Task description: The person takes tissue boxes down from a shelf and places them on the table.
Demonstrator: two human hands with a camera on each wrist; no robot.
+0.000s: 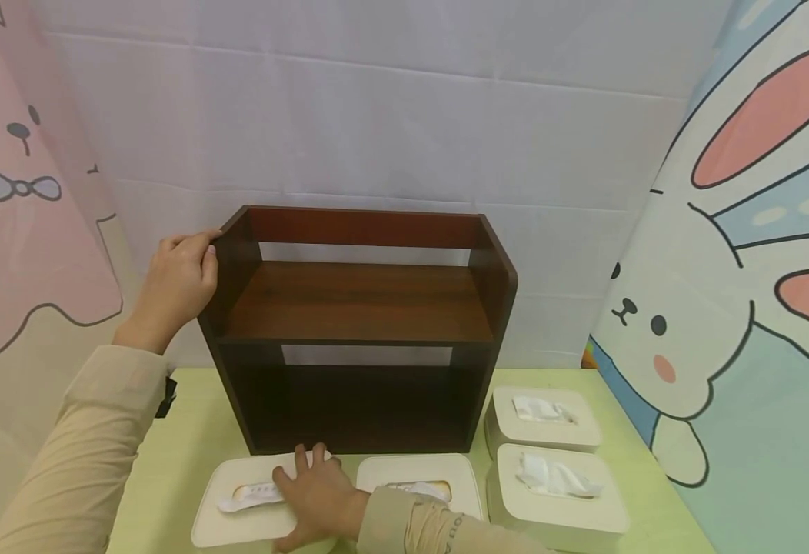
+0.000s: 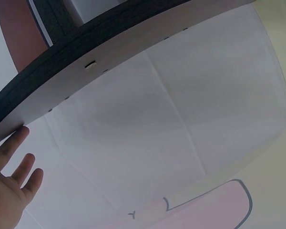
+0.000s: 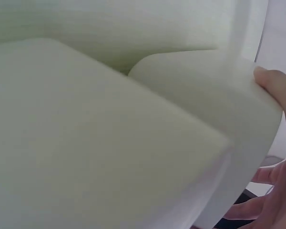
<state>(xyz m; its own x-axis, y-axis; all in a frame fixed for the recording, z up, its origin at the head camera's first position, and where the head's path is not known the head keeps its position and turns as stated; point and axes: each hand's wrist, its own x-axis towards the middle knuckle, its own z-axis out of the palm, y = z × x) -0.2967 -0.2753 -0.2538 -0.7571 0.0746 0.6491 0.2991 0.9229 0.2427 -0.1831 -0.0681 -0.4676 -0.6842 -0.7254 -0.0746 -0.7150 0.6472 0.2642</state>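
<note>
My left hand [image 1: 179, 281] rests at the upper left edge of a dark brown two-tier shelf [image 1: 363, 300]. In the left wrist view, a fingertip touches the shelf's side panel [image 2: 133, 52], while the other visible fingers are spread apart from it. Below the shelf's front, my right hand [image 1: 321, 496] grips the left white tissue box [image 1: 221, 515] across its width. Its thumb is on the near side and its fingers are over the far edge. The right wrist view shows the thumb against this box's wall [image 3: 205, 86]. A tissue pokes from its slot.
Right beside the held box stands another tissue box [image 1: 460, 477], partly covered by my right sleeve. Two more stand to the right, a nearer box [image 1: 605, 508] and a farther box [image 1: 580, 419]. All are on a light green table [image 1: 162, 462], with a white cloth backdrop [image 1: 377, 115] behind.
</note>
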